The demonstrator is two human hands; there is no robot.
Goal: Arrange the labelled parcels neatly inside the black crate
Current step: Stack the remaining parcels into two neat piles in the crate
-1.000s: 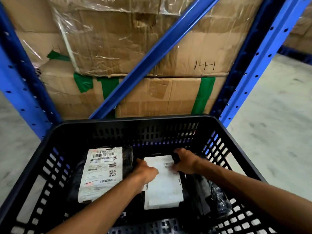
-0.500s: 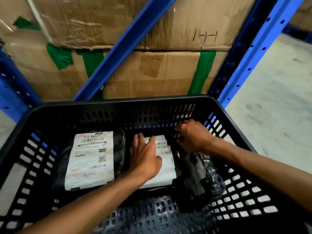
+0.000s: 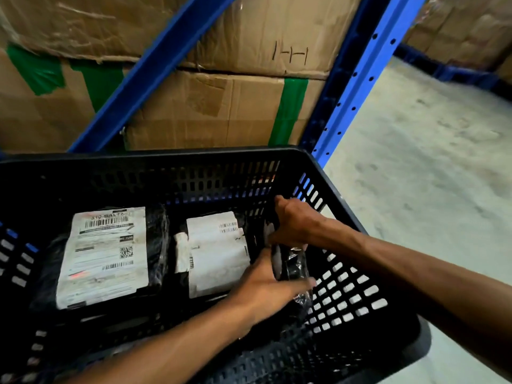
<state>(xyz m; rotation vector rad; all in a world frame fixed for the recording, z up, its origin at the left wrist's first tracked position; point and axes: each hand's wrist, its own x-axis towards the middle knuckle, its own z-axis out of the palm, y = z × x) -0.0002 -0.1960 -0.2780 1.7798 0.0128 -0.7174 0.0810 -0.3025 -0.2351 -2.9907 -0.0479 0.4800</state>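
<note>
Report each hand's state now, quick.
Left hand: closed on the near end of the black wrapped parcel at the crate's right side.
Right hand: closed on the far end of the same parcel.

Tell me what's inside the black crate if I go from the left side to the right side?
Big labelled parcel → smaller labelled parcel → shiny black parcel held by both the left hand and right hand → crate's right wall.
</note>
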